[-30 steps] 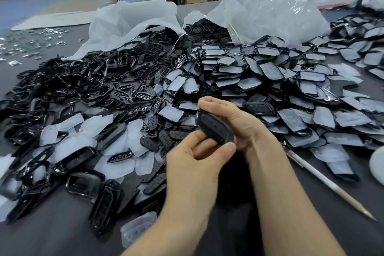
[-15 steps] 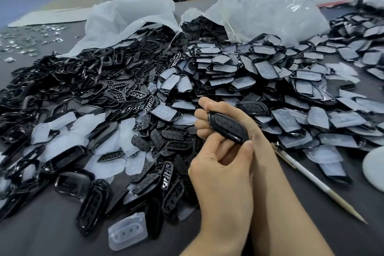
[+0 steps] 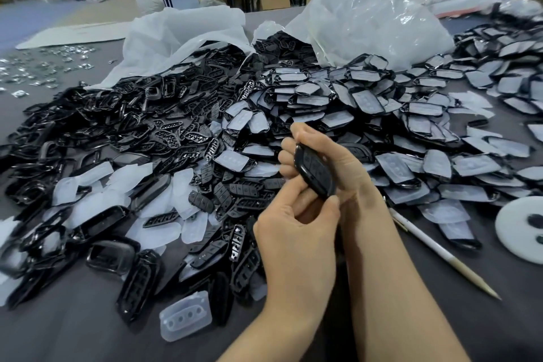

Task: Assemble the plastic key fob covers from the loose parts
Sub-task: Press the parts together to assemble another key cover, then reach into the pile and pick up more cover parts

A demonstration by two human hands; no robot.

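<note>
Turning steeper than half a second ago, the black key fob cover [image 3: 316, 169] now stands nearly on end between both hands, just above the near edge of the parts heap and in the middle of the view. The right hand [image 3: 349, 164] cradles it from behind, with its fingers [image 3: 286, 156] curled round the far long edge, so that hand is clamped on the cover. The left hand [image 3: 293, 238] comes up from below, its thumb [image 3: 331, 205] pressed against the cover's lower end and its other fingers tucked under, so it grips the same piece.

This hold looks like squeezing the halves together or checking the seam. The button face is turned toward the camera, probably so that the fit can be seen. Whether the seam is fully closed is not clear.

Just beside the hands on the left lie loose black button inserts [image 3: 232, 188], translucent silicone pads [image 3: 185, 316] and empty black frames [image 3: 108, 256], all within reach of the left hand. Behind and to the right lies a mound of film-covered shells [image 3: 367, 103], spilling from clear plastic bags [image 3: 367, 23]. A wood-tipped stick [image 3: 435, 250] lies on the grey table [image 3: 67, 332] near the right forearm, probably for prying or seating parts. A white disc [image 3: 520, 229] sits at the right edge, and small metal pieces [image 3: 44, 67] are scattered at the far left.
</note>
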